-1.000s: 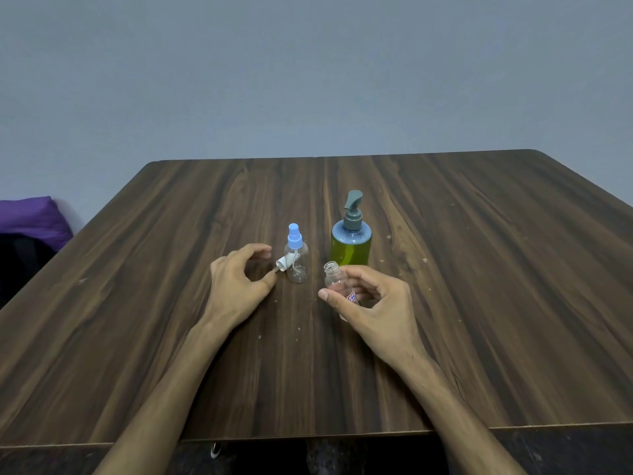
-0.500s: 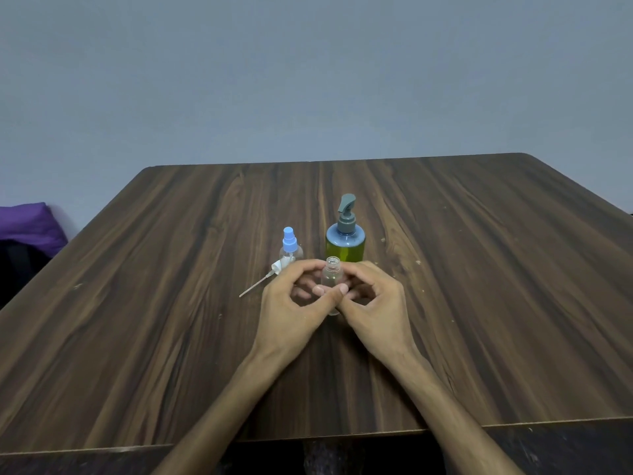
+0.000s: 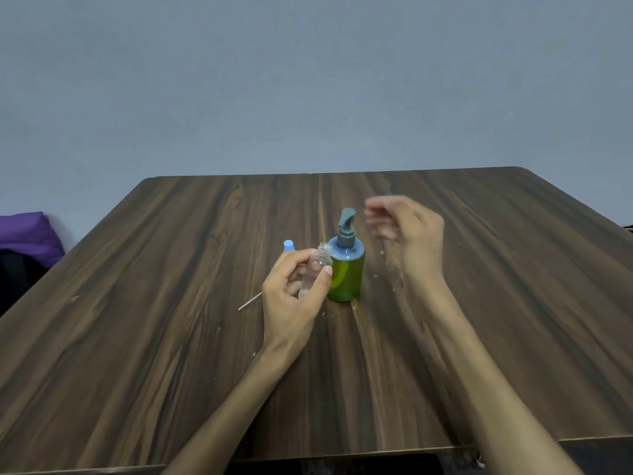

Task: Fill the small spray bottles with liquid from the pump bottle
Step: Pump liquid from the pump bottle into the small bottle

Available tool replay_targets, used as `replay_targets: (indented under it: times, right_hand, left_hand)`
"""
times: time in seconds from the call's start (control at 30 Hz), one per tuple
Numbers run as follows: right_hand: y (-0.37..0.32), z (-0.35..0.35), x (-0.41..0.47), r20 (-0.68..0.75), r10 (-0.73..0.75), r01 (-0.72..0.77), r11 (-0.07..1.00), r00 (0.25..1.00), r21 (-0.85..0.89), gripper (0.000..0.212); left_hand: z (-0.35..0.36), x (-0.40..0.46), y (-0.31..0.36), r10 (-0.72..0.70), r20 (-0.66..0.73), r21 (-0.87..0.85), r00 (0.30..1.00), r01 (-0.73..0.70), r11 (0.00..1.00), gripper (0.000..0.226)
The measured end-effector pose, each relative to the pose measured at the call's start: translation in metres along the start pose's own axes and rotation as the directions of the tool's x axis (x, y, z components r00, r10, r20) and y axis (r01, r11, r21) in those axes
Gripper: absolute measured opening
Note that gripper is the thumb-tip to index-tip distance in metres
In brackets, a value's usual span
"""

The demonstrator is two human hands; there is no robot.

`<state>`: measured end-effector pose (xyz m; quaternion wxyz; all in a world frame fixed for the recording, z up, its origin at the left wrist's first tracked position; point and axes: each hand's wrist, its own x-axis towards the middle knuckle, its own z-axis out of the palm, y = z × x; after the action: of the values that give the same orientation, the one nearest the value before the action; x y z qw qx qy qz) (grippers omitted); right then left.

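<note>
Fingers [image 3: 310, 257] and thumb of the left hand [image 3: 291, 296] curl round the small clear plastic spray bottle [image 3: 320, 265], uncapped and held upright just beside the green pump bottle with the grey nozzle [image 3: 346, 269] standing mid-table, its loose sprayer's thin dip tube [image 3: 250, 301] lying to the left on the dark wood-grain table [image 3: 137, 337]. The little bottle looks light, smooth and easily squashed, so a gentle hold round its body suits, neck left free. At right, the blurred right hand [image 3: 411, 234] hovers near the pump head, fingers seemingly loose and holding nothing.
</note>
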<state>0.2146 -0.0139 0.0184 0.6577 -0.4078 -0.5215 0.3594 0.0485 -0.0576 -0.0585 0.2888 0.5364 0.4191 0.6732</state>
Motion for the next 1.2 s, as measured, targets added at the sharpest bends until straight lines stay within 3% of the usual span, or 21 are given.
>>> replay_targets:
  times: [0.07,0.13,0.23,0.43,0.73,0.9,1.03,1.2]
  right_hand:
    - [-0.002,0.013,0.033,0.187,0.091,-0.082,0.995,0.978,-0.054,0.034]
    - [0.005,0.028,0.048,0.390,0.217,-0.190,0.976,0.895,-0.106,0.047]
    - [0.023,0.040,0.043,0.518,0.292,-0.225,0.956,0.804,-0.188,0.053]
    - [0.036,0.044,0.030,0.378,0.250,-0.175,0.959,0.892,-0.221,0.068]
    - [0.038,0.050,-0.005,0.148,0.242,-0.201,0.948,0.959,-0.247,0.068]
    - [0.039,0.046,-0.013,0.205,0.236,-0.208,0.967,0.950,-0.150,0.082]
    - [0.037,0.051,-0.019,0.108,0.130,-0.120,0.988,0.986,-0.096,0.056]
    - [0.037,0.056,-0.028,-0.015,-0.042,0.039,0.989,0.999,-0.143,0.055]
  left_hand:
    - [0.006,0.004,-0.003,0.014,0.020,0.000,1.000,-0.014,1.000,0.018]
    - [0.012,0.006,-0.004,0.005,0.024,-0.037,1.000,-0.004,0.999,0.017]
    - [0.019,0.010,-0.004,-0.014,0.012,-0.096,1.000,0.015,0.995,0.033]
    - [0.025,0.012,-0.005,-0.011,0.023,-0.123,1.000,0.014,0.992,0.038]
    - [0.018,0.017,-0.002,0.059,-0.005,-0.097,0.998,-0.059,0.994,0.020]
    - [0.012,0.017,0.001,0.053,0.024,-0.153,0.998,-0.048,0.987,0.024]
    - [0.014,0.013,0.005,0.047,0.046,-0.189,0.998,-0.038,0.981,0.018]
    - [0.009,0.011,0.006,0.086,0.040,-0.145,0.996,-0.079,0.986,0.019]
